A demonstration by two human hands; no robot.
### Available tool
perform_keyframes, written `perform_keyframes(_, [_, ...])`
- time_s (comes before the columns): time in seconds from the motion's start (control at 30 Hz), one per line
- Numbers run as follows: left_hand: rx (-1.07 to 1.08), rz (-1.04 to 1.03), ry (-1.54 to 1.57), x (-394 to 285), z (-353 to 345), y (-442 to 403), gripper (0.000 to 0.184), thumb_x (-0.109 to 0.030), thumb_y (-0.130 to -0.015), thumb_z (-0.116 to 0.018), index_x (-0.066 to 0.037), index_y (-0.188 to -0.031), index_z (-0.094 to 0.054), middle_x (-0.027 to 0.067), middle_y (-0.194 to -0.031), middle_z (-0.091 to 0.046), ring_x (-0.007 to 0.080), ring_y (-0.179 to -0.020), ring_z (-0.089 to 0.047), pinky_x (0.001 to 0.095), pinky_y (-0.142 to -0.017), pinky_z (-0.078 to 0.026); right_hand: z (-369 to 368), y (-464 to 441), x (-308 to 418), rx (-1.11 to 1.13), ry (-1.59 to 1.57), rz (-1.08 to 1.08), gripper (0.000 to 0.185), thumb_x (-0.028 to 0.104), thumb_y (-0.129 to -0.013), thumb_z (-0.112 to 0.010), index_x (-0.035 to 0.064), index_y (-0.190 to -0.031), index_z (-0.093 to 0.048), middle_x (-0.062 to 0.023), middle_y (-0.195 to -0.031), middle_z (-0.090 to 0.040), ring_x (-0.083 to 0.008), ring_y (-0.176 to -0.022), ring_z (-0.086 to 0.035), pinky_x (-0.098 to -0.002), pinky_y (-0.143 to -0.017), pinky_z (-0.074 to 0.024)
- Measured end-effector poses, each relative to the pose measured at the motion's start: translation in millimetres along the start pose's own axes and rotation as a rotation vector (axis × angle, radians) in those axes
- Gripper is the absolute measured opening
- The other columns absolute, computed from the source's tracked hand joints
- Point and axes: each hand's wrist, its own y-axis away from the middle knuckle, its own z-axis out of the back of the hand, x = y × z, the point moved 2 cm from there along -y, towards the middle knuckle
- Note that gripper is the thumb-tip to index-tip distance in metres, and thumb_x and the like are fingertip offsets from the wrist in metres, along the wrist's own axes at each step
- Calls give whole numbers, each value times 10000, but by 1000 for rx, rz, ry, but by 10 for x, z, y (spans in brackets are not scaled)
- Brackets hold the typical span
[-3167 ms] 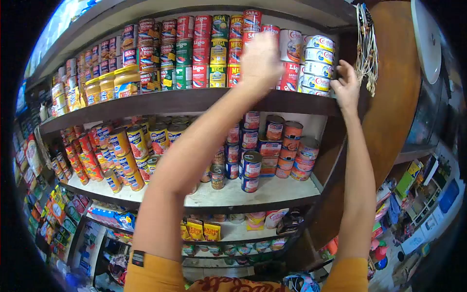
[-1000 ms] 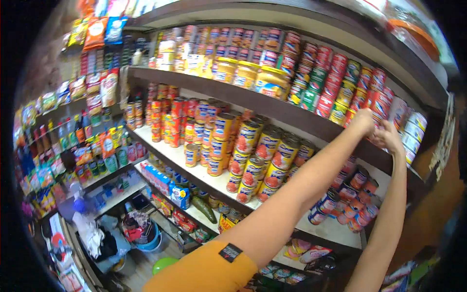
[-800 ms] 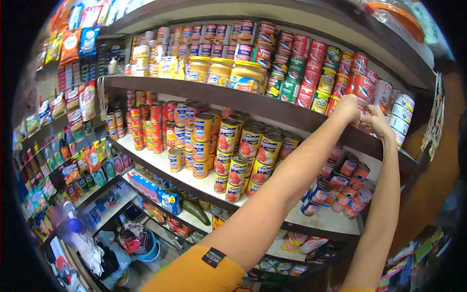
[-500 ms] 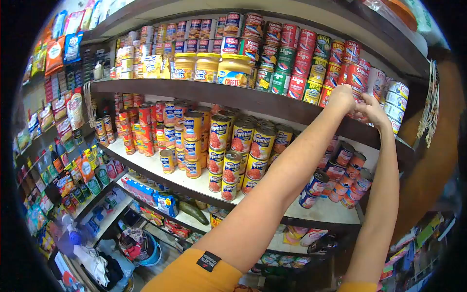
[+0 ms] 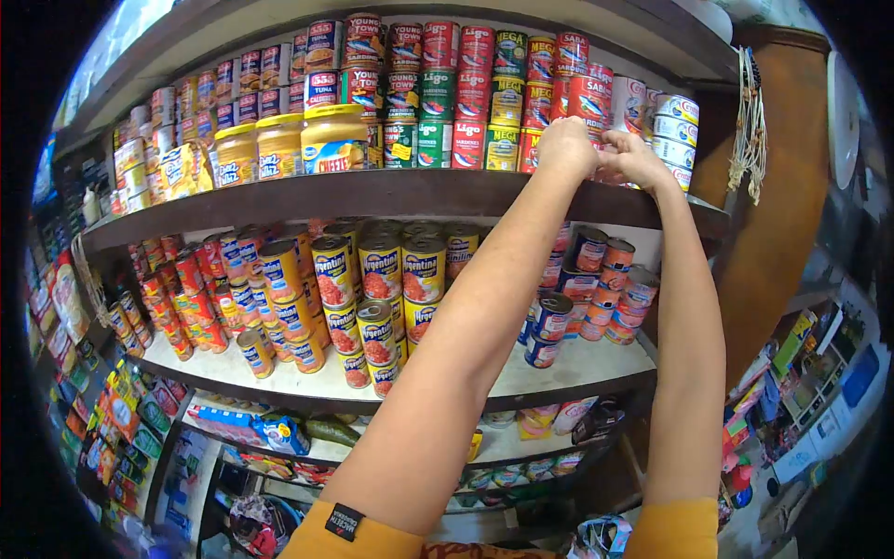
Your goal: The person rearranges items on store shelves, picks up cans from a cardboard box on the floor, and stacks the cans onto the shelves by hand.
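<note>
My left hand [image 5: 570, 149] reaches to the upper shelf, its fingers curled at the low part of a stack of red Saba sardine cans [image 5: 590, 96]. From the right side my right hand [image 5: 637, 160] curves its thumb and fingers around the same low spot. Between them a red can shows only in part, and my left fingertips are mostly hidden. Yellow and red Mega cans [image 5: 504, 101] stand just left of my left hand. To the right of my right hand are a tall pale-labelled can [image 5: 629, 101] and a stack of white Century cans [image 5: 675, 130].
Red and green Ligo cans [image 5: 473, 98] and yellow-lidded jars [image 5: 333, 140] line the upper shelf [image 5: 391, 194]. Below, Argentina cans [image 5: 377, 335] stand stacked, with more cans [image 5: 549, 326] under my arms. Strings [image 5: 748, 130] hang at the shelf's right end.
The view has swung right, so the shelves sit further left in the picture. Both hands stay at the red sardine cans, with little visible change in their grip.
</note>
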Motion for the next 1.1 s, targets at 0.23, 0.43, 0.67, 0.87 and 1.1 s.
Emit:
perform_keyframes(0.23, [-45, -30, 22, 15, -15, 26, 454, -258, -635, -807, 15, -966, -656, 222, -1001, -654, 320, -980, -638, 385, -847, -513, -3, -37, -67, -4, 4, 42, 318, 226, -840, -677, -10, -999, -535, -67, -754, -646, -131, -641, -639, -248, -538, -505])
perform_keyframes(0.43, [-8, -54, -35, -7, 12, 20, 459, -281, -680, -772, 42, -978, -640, 240, -1012, -647, 311, -973, -646, 388, -836, -522, 2, -49, -27, -29, -1, 4, 498, 189, -768, -726, -60, -1139, -506, -94, -787, -657, -139, -630, -637, -258, -529, -498])
perform_keyframes(0.67, [-411, -238, -330, -163, 85, 255, 805, -300, -664, -728, 150, -1254, -416, 307, -1183, -515, 395, -942, -624, 431, -706, -558, 147, 209, -194, -633, -134, 404, 526, 168, -700, -750, -60, -1135, -563, -131, -895, -663, -183, -764, -635, -290, -711, -514])
perform_keyframes(0.87, [-549, -545, -84, 107, -105, 368, 552, -455, -776, -639, -144, -1224, -552, 138, -1072, -633, 322, -933, -628, 422, -797, -501, -173, 1622, -81, -708, 659, 437, 493, 271, -648, -696, 23, -1067, -622, -180, -999, -643, -333, -937, -620, -407, -844, -495])
perform_keyframes(1.1, [-325, -419, -396, 121, -463, 672, 606, -530, -776, -628, -139, -1232, -551, 140, -1014, -646, 313, -920, -621, 432, -868, -428, -779, 3914, -573, -407, 900, -66, 181, 87, -688, -574, 42, -862, -593, -147, -878, -572, -339, -877, -579, -456, -757, -482])
